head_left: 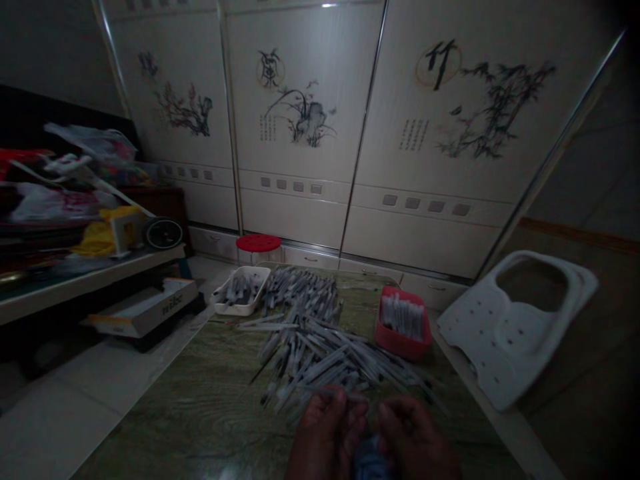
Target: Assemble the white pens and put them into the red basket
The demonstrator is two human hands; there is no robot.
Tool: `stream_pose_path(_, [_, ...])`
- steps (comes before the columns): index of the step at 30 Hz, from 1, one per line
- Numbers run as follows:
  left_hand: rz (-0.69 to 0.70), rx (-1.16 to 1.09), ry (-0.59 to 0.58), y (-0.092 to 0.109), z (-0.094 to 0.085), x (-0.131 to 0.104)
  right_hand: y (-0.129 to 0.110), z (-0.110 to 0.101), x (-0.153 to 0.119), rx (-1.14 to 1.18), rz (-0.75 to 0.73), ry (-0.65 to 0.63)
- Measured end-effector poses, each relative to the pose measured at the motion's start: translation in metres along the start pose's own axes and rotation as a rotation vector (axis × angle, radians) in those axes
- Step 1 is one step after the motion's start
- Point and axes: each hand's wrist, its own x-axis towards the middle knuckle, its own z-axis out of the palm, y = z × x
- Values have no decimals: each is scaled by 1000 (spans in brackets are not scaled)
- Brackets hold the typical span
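My left hand is closed in a pinch at the near side of the table, on a slim, pale, pen-like stick. Beside it on the right, my right hand has its fingers curled together; dimness and blur hide whatever they may hold. Just beyond both hands lies a big loose heap of pen-like sticks, whitish and see-through, some with dark ends. A red container at the right holds similar sticks upright in a packed row. More short pieces lie in a white tray at the far left.
The wood-patterned table carries everything. A white plastic chair stands close at its right. Behind the table are a red stool and sliding cabinet doors. On the left, a cluttered bench stands over an open shoebox.
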Motion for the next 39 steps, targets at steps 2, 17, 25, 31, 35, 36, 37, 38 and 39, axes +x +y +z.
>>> stream_pose_path(2, [-3,-2,4,0,1,0,-2,-1,2,108,39,-34])
stream_pose_path(17, [-22,57,-44,-2,-3,1,8,-8,11,185,63,-111])
stream_pose_path(25, [-35,38,-85,-3,-6,1,16,-7,12,110,49,-45])
stream_pose_path(31, [-34,38,-91,-5,-6,2,14,-7,11,88,44,-37])
stream_pose_path(35, [-25,57,-81,-5,-7,3,13,-7,10,61,37,-21])
stream_pose_path(36, [-23,64,-79,-5,-7,3,13,-8,9,56,33,-20])
stream_pose_path(37, [-24,72,-81,-5,-7,3,13,-8,9,50,25,-21])
stream_pose_path(38, [-25,79,-86,-6,-8,3,12,-8,9,43,14,-25])
stream_pose_path(39, [-26,83,-93,-6,-8,3,12,-8,9,35,0,-32])
